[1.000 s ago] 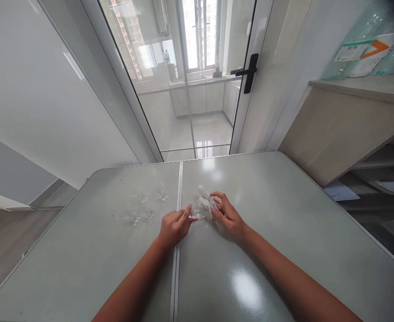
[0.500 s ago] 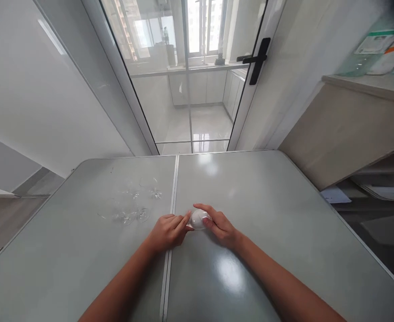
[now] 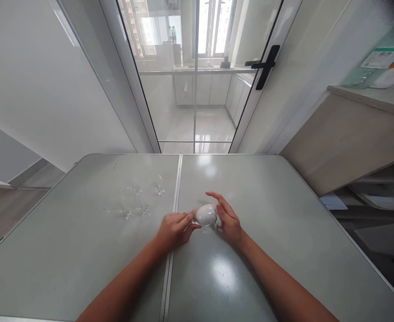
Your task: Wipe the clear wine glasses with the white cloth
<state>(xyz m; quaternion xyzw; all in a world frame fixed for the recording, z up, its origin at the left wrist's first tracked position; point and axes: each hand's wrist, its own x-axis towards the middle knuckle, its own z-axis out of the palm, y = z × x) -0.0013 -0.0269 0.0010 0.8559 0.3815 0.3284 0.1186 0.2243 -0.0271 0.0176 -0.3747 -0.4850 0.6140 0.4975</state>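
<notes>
A clear stemmed glass [image 3: 205, 214] lies on its side on the grey table [image 3: 284, 232], its bowl stuffed with a white cloth. My left hand [image 3: 174, 230] pinches the glass at its stem end, fingers closed on it. My right hand [image 3: 227, 216] is at the bowl's mouth, where a bit of cloth shows; its fingers are partly extended and curved against the bowl. Several more clear glasses [image 3: 134, 199] are grouped on the left half of the table, some upright, some hard to make out.
A seam [image 3: 176, 197] splits the table down the middle. Beyond the far edge is a glass sliding door [image 3: 193, 76] with a black handle [image 3: 266, 66]. A wooden shelf unit [image 3: 358, 129] with packaged goods stands to the right.
The loose white cloth held above the glass one second ago is now packed inside the bowl. My right fingers have lifted off the top of the glass.
</notes>
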